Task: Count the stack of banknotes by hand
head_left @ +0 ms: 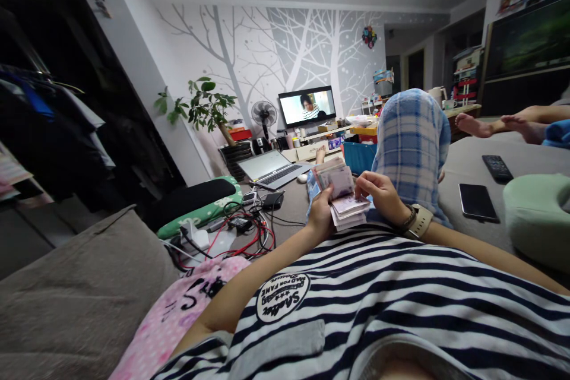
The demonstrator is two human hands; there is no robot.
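A thick stack of banknotes (341, 181) is bent over in my left hand (321, 211), its thumb pressed on the near face. The upper part of the stack stands up, while the lower part folds down toward my striped shirt. My right hand (378, 193), with a pale watch on its wrist, is curled at the right edge of the notes. Its thumb and index finger pinch a note there, and the other fingers are bent in. Both hands are above my lap, left of my raised knee in blue plaid trousers (407, 136).
An open laptop (280, 172) and tangled cables (249, 222) lie to the left. At right are a phone (478, 202), a remote (496, 168) and a green neck pillow (537, 211). Another person's bare feet (476, 124) rest at far right. A lit screen (307, 105) stands ahead.
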